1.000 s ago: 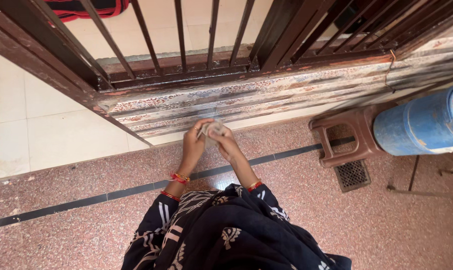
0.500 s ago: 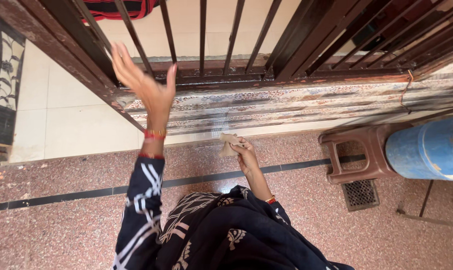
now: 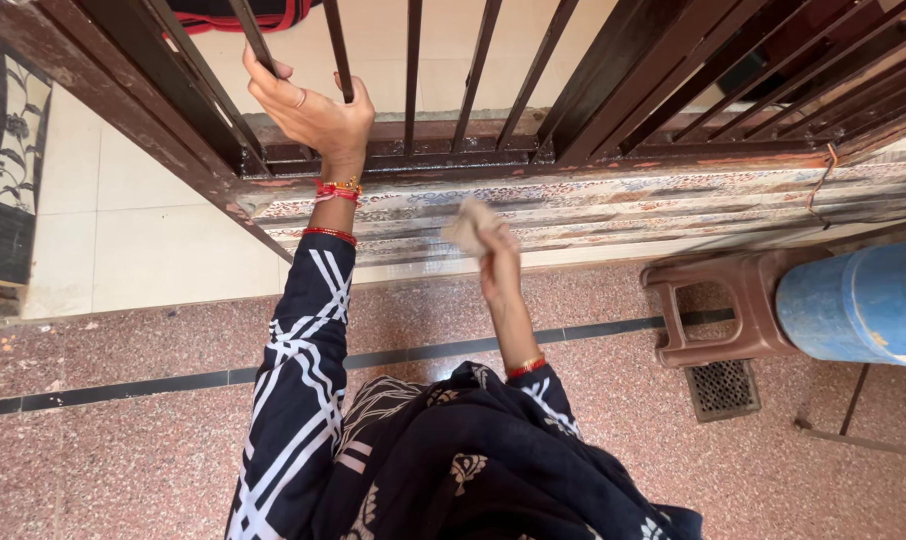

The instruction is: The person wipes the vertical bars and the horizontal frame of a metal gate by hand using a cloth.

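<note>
Now | left hand [image 3: 313, 115] fingers clamped on gate bar [image 3: 339, 50] | right hand [image 3: 496, 262] fingers pinching beige cloth [image 3: 469, 226] | steady the gate, press cloth flat

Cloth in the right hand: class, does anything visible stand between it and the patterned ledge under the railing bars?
Nothing visible does. The right hand holds the crumpled cloth up before the patterned ledge, with no object between them. The left hand grips a railing bar above and to the left, clear of that path.
</note>
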